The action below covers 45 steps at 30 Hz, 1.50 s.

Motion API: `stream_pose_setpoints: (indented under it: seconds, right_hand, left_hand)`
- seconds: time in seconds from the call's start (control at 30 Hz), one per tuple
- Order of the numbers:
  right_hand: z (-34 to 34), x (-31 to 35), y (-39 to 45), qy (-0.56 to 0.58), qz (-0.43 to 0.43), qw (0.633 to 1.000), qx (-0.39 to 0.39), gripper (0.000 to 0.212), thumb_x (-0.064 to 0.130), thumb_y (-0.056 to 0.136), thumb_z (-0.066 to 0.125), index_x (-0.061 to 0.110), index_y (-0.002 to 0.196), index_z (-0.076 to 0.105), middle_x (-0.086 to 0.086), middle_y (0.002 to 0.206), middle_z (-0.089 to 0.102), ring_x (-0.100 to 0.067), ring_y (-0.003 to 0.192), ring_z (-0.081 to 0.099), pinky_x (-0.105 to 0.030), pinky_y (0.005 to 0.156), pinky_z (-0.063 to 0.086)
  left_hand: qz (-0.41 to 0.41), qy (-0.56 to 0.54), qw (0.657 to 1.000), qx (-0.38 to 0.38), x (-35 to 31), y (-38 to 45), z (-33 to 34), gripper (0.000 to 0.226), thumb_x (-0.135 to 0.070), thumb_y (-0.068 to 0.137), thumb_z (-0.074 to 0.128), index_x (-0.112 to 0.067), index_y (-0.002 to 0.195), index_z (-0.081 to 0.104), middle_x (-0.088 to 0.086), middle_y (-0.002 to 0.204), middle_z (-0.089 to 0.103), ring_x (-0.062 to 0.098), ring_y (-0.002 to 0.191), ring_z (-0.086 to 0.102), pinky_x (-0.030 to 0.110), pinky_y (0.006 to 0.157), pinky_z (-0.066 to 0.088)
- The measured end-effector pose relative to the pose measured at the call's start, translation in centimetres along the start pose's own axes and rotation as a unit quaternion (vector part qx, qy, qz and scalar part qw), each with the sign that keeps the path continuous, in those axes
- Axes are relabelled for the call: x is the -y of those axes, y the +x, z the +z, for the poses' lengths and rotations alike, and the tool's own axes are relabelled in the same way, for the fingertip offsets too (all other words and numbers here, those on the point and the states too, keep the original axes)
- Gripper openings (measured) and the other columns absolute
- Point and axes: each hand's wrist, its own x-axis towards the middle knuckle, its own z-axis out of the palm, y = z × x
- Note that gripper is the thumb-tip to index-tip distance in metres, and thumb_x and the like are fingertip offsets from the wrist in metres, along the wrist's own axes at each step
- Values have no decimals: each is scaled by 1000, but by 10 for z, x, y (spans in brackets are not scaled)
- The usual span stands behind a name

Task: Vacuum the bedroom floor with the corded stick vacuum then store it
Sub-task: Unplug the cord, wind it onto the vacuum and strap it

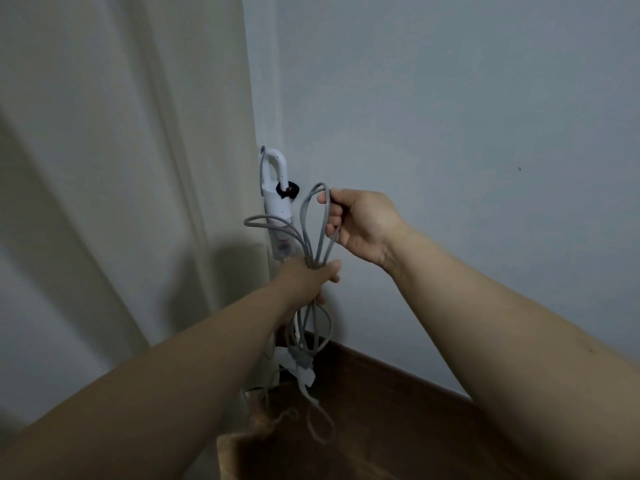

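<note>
The white stick vacuum [277, 202] stands upright in the room's corner, its loop handle at the top with a black ring on it. Its grey cord [313, 233] is gathered into several loops in front of it. My left hand [308, 277] grips the bundle of loops at its middle. My right hand [360, 226] is up and to the right, fingers curled round the top of one loop. More cord loops [320, 424] hang below my left hand, down past the vacuum's lower body, which is partly hidden.
A cream curtain [138, 168] hangs at the left beside the vacuum. A pale wall [450, 133] fills the right side. Dark wooden floor [398, 410] lies below, and a brown paper bag [263, 441] stands at the bottom centre.
</note>
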Motion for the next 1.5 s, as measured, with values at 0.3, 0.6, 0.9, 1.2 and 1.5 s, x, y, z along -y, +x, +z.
stream_pose_setpoints:
  seconds: [0.3, 0.6, 0.9, 1.2, 1.5]
  right_hand:
    - [-36, -53, -2, -114, 104, 987, -52, 26, -1, 91, 39, 12, 93, 62, -6, 87, 57, -17, 76, 53, -25, 66, 40]
    - [-16, -157, -6, -410, 211, 881, 107, 38, 11, 89, 62, 10, 127, 59, -11, 130, 58, -28, 122, 51, -39, 97, 47]
    - [-15, -151, -14, -211, 184, 952, 126, 29, -13, 80, 50, 10, 98, 51, -15, 97, 57, -27, 97, 56, -36, 81, 41]
    - [-80, -129, -25, -456, 134, 880, -20, 20, 0, 88, 61, 11, 71, 59, -11, 75, 59, -20, 67, 56, -34, 76, 52]
    - [-84, -51, -20, -664, -13, 741, -96, 21, 27, 95, 54, 26, 106, 71, -1, 98, 72, -21, 98, 64, -34, 90, 49]
  left_hand:
    - [-53, -102, 992, -54, 12, -2, -34, 50, -47, 94, 51, -14, 59, 61, -1, 68, 72, 19, 73, 69, 28, 65, 41]
    - [-34, -268, 958, -100, 10, -13, -57, 49, -42, 95, 51, -12, 57, 47, 6, 59, 70, 18, 69, 72, 31, 77, 54]
    - [-27, -369, 919, -137, 4, -14, -66, 51, -42, 98, 47, -13, 57, 41, 1, 43, 41, 16, 46, 56, 28, 55, 58]
    - [-32, -315, 930, -188, 4, -11, -86, 45, -44, 98, 45, -15, 65, 40, -4, 40, 30, 12, 34, 29, 26, 46, 46]
    - [2, -93, 985, -143, 15, -7, -60, 42, -47, 94, 53, -12, 71, 58, -1, 48, 39, 9, 32, 39, 27, 51, 43]
